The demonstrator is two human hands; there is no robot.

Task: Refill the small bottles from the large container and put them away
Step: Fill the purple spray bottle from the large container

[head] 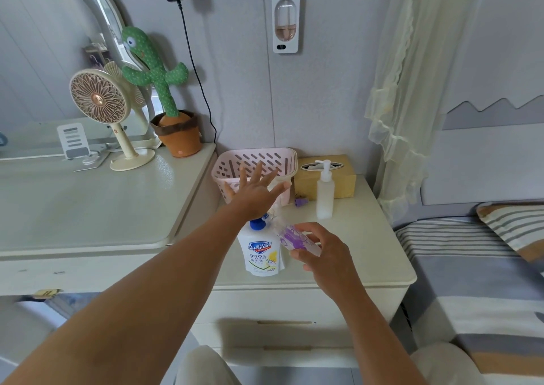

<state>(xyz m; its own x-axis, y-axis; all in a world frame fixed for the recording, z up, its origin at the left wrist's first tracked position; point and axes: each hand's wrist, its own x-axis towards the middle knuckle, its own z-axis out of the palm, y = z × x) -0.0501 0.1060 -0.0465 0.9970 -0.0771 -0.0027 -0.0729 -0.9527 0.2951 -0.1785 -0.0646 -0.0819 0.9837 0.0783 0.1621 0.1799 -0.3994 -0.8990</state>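
Left hand (253, 191) is flat, fingers spread and straight, gripping nothing. The heel of the palm sits over the blue pump head of the large container (260, 255); looks like a pump press, but contact isn't visible. Right hand (326, 252) has fingers and thumb curled round the small clear bottle (294, 239) (purple print). It's tilted with the mouth toward the pump spout, presumably to catch the soap. The container stands upright at the front of the nightstand (368, 252). A purple cap (300, 202) lies loose by the pink basket (256, 160), probably off this bottle. A second small pump bottle (324, 193) stands upright in front of the tissue box (338, 178); can't tell its fill level. The basket is the likely put-away spot.
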